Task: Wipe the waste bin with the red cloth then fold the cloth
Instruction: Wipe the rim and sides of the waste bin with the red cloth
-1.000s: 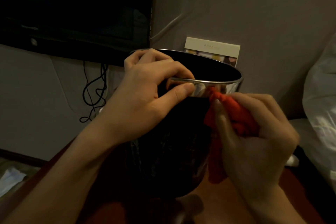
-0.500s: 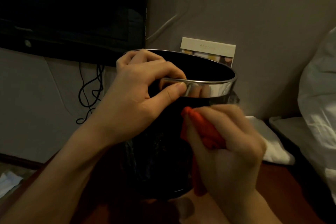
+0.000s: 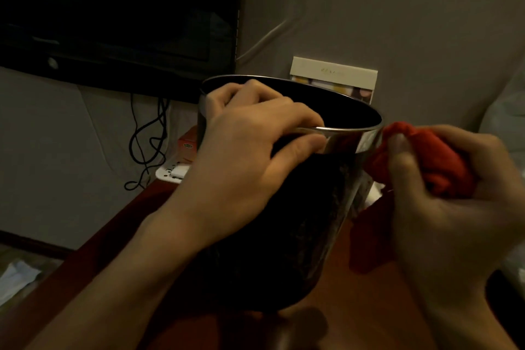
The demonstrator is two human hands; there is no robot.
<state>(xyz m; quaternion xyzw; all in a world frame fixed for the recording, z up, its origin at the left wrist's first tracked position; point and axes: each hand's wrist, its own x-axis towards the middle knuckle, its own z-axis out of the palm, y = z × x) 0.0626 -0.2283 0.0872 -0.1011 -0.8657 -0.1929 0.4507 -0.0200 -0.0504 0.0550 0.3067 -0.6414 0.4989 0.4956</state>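
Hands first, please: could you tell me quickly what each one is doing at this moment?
Left hand: closed on the shiny metal rim of the dark round waste bin.
Right hand: closed around the bunched red cloth, pressed against the bin's right side.

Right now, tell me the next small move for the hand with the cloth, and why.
Probably drag the red cloth down the waste bin wall. The right hand presses it bunched against the shiny rim band's right side, the left hand pinches the rim steady, and the dark wall below lies open.
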